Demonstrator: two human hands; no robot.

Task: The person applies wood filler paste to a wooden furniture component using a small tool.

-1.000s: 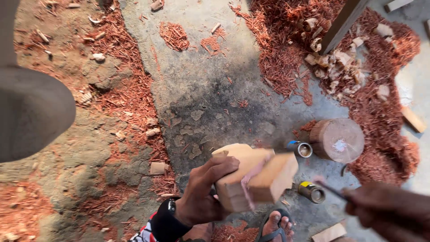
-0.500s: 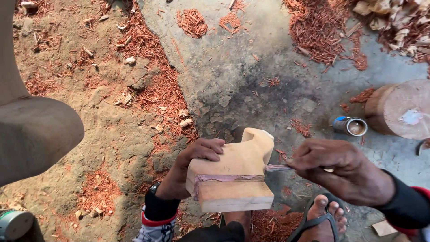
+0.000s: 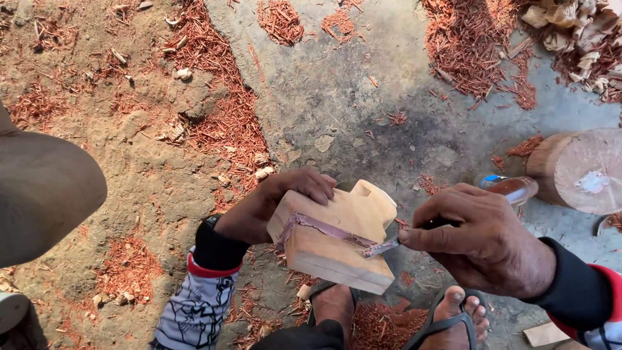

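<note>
My left hand (image 3: 272,204) grips a pale carved wooden block (image 3: 337,236) from its left side, holding it above my knees. A pinkish strip of paste runs along a seam of the block. My right hand (image 3: 483,243) pinches a thin stick-like tool (image 3: 382,247) whose tip touches the right end of that pink seam. Both wrists wear dark sleeves with red cuffs.
My feet in sandals (image 3: 453,317) rest below the block. A round wooden log stump (image 3: 580,168) stands at the right with a small bottle (image 3: 512,188) beside it. Red wood shavings (image 3: 227,123) cover the dirt and concrete ground. A hat brim (image 3: 42,188) fills the left edge.
The view has shifted slightly. My right hand with the tool has stayed at the seam, and the block has turned a little so the pink seam faces up more.
</note>
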